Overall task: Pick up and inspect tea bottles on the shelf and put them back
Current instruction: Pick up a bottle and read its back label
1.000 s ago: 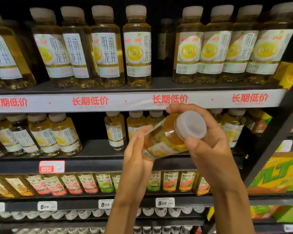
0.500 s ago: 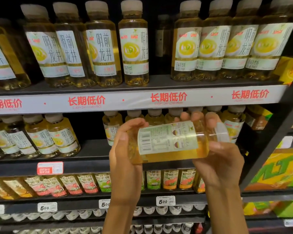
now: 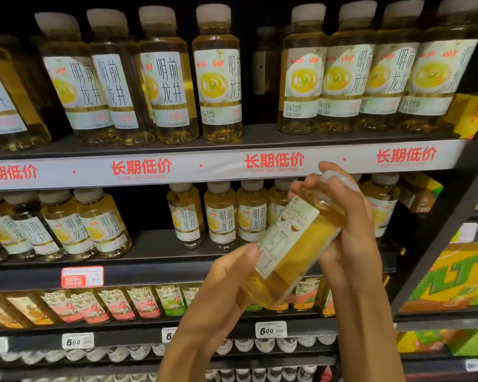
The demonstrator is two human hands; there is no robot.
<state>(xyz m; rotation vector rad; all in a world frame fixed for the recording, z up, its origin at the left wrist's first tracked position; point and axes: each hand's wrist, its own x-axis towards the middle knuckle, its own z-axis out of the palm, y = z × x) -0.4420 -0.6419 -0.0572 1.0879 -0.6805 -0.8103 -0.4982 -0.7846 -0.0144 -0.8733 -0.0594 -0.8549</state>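
Tea bottle (image 3: 295, 241) — a clear plastic bottle of pale yellow tea with a white paper label and a whitish cap — is held in both hands in front of the middle shelf (image 3: 155, 271), off the board and tilted, cap up to the right and base down to the left. Its label faces the camera with small printed text and a couple of round pictures; the print is too fine to read. The left hand (image 3: 226, 293) cups the base from below, thumb pressed against the lower edge of the label, fingers curled under the bottle. The right hand (image 3: 348, 232) wraps the upper part, fingers curled over the shoulder and cap from behind.

Behind the hands stands a row of small yellow tea bottles (image 3: 221, 216) upright on the middle shelf, with 4 more (image 3: 61, 227) well apart to the left. The top shelf carries larger bottles of the same tea (image 3: 218, 75) above a white price strip with red characters (image 3: 141, 168) — "EVERY DAY LOW PRICE" printed under them. Lower down, slanted bottles with red and green labels (image 3: 116, 304) sit above white price tags (image 3: 271, 330). Yellow and green cartons (image 3: 453, 277) fill the rack to the right.
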